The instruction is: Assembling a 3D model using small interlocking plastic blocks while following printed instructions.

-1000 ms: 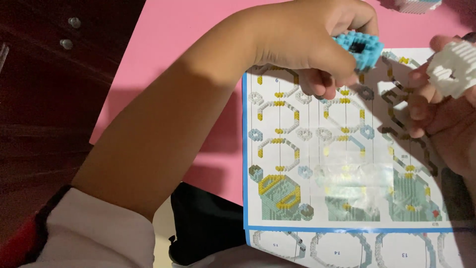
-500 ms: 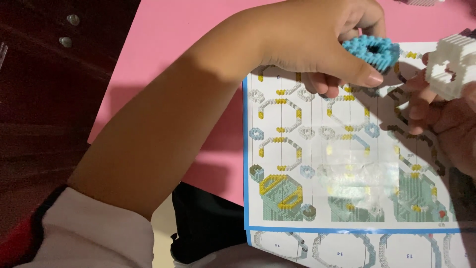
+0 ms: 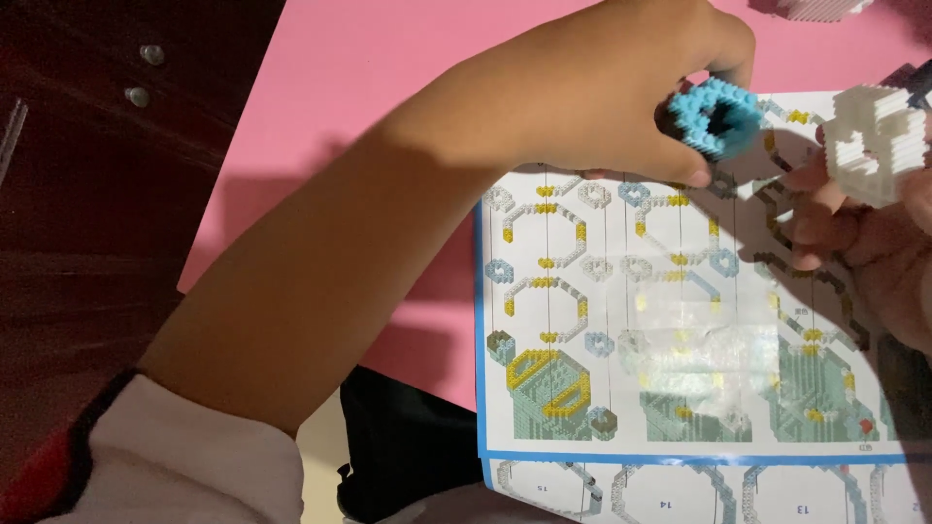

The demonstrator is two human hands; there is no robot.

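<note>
Left hand (image 3: 621, 97) clamps blue brick ring (image 3: 714, 116); right hand (image 3: 864, 223) grips white brick piece (image 3: 874, 141) beside it (instruction sheet (image 3: 670, 320) beneath, for reference).

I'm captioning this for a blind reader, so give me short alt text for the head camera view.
The left hand pinches a small blue ring of tiny bricks over a printed building-instruction sheet, while the right hand holds a white brick piece at the right edge. The sheet lies on a pink table, beside dark wooden furniture.
</note>
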